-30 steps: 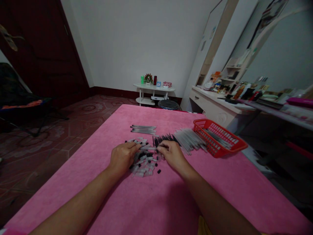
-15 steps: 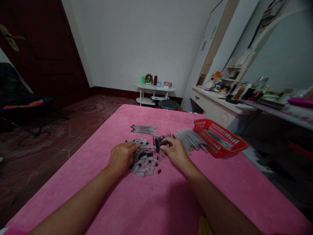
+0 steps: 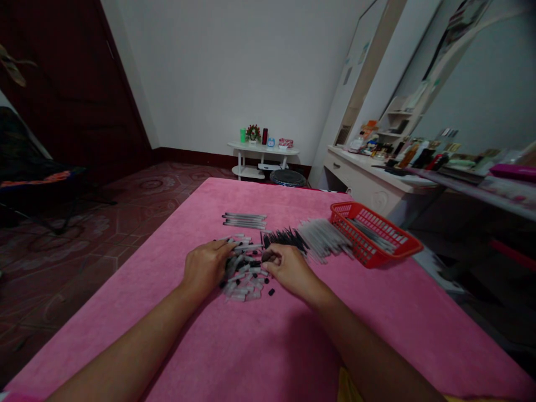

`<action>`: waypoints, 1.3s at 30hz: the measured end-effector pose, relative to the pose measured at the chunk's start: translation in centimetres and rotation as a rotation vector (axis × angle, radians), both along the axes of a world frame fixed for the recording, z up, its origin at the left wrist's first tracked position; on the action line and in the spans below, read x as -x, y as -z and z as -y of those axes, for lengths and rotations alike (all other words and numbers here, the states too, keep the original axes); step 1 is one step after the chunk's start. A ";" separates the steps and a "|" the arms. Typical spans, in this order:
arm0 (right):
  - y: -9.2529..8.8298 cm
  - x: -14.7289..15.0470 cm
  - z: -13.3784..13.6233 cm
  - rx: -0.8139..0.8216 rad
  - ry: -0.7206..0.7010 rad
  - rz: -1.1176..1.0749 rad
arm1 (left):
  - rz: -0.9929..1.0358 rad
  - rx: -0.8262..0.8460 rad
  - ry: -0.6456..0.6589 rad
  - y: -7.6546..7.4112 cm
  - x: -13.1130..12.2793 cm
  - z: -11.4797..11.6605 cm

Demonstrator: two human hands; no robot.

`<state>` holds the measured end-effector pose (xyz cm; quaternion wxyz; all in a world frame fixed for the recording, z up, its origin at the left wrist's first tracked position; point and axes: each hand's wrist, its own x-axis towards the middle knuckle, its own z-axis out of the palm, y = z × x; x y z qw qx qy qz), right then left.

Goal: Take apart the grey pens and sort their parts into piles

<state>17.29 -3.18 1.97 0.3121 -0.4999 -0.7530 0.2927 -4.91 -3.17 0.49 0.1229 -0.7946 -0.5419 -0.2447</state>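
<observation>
My left hand (image 3: 206, 265) is at the left of a loose pile of clear pen caps and small black plugs (image 3: 247, 289). Its fingers are closed on a slim, clear pen barrel (image 3: 251, 247) that points to the right. On the pile's right side is my right hand (image 3: 288, 267), thumb and fingers pinched together; whatever lies between the tips is too small to name. Just behind it lies a bunch of thin black pointed pieces (image 3: 287, 237), with a heap of clear barrels (image 3: 324, 237) to their right. Several pens with dark ends (image 3: 244, 220) lie in a row behind the pile.
A red plastic basket (image 3: 364, 259) holding more slim sticks stands at the right on the pink cloth (image 3: 251, 352). Beyond the table are a small white stand (image 3: 268, 148) and a round black stool (image 3: 288, 177). A cluttered dresser (image 3: 364, 173) stands at right.
My right hand has moved left and slightly down, from the black pointed pieces to the cap pile. My left hand has shifted slightly left with the barrel. The view has tilted a little.
</observation>
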 end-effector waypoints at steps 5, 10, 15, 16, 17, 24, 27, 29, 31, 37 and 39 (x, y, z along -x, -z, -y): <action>0.1 0.3 0.2 0.025 -0.005 0.029 | 0.001 0.007 0.005 0.1 0.1 -0.1; -0.1 -0.6 -0.4 -0.055 0.081 0.107 | 0.000 0.008 0.003 0.2 0.0 0.0; -0.4 -2.0 -1.3 -0.159 0.250 0.230 | -0.032 0.038 0.009 0.1 -0.2 0.1; -0.5 -2.1 -1.4 -0.160 0.258 0.233 | -0.036 0.043 0.008 0.1 -0.2 0.1; -0.5 -2.2 -1.5 -0.158 0.258 0.231 | -0.038 0.047 0.010 0.1 -0.2 0.1; -0.1 -1.4 -1.0 -0.140 0.190 0.195 | -0.030 0.052 0.004 0.1 -0.3 0.1; 0.1 -0.7 -0.7 -0.094 0.140 0.109 | -0.025 0.036 0.005 0.2 -0.2 0.1; 0.1 -0.2 -0.4 0.031 0.073 -0.061 | -0.021 0.023 0.009 0.2 -0.2 0.1; -0.1 0.3 -0.2 0.181 0.025 -0.256 | -0.014 0.010 0.017 0.3 -0.2 0.1; -0.1 0.8 0.1 0.168 0.052 -0.382 | 0.015 0.005 0.072 0.4 -0.4 0.4; 0.0 0.5 -0.2 0.133 0.059 -0.375 | 0.093 -0.009 0.116 0.0 -0.4 0.4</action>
